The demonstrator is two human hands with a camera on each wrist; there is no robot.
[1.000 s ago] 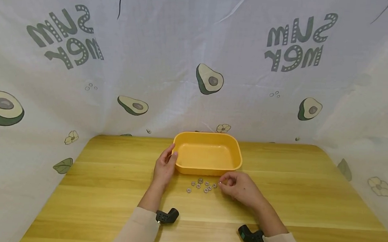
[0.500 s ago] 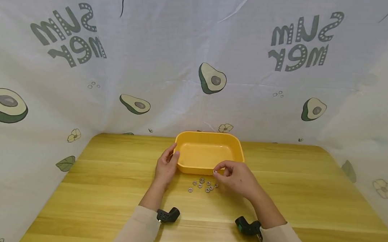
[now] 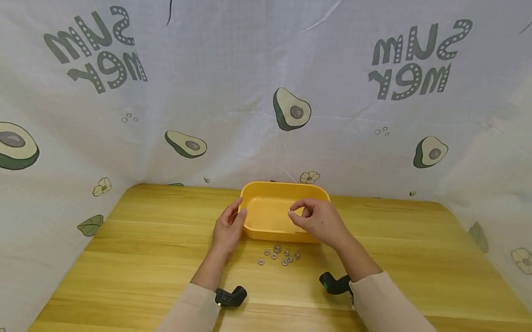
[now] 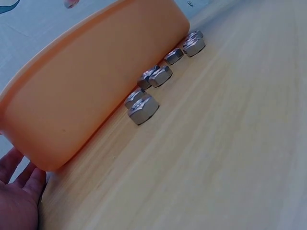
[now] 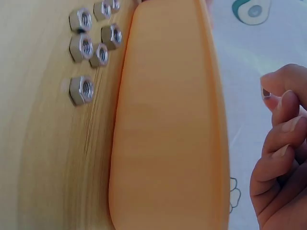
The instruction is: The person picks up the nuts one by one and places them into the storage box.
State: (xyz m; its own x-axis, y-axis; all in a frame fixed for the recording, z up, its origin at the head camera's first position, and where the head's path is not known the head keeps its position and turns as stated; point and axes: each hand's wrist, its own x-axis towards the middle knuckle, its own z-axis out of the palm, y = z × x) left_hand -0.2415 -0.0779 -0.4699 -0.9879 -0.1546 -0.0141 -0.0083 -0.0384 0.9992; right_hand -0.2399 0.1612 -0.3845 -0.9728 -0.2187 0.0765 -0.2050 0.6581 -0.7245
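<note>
A hex nut [image 3: 290, 212] is pinched between thumb and index finger of my right hand [image 3: 319, 220], above the yellow tray [image 3: 267, 234]. In the right wrist view the nut [image 5: 265, 93] shows at the fingertips, with the other fingers curled. My left hand [image 3: 227, 231] rests against the tray's left end, fingers fairly straight. The left wrist view shows those fingers [image 4: 34, 184] touching the tray's lower corner. Several metal nuts [image 3: 277, 248] lie loose on the table along the tray's front wall. My right hand hides part of the tray's inside.
The wooden table [image 3: 155, 260] runs up to a white printed cloth [image 3: 234, 85] hanging behind it. Black wrist cameras [image 3: 231, 296] are strapped to both forearms. One nut [image 3: 277, 248] looks larger than its neighbours in the head view.
My right hand has carried the pinched nut from beside the loose nuts, up and forward past the front rim, to above the tray. The left hand has stayed at the tray's end.
</note>
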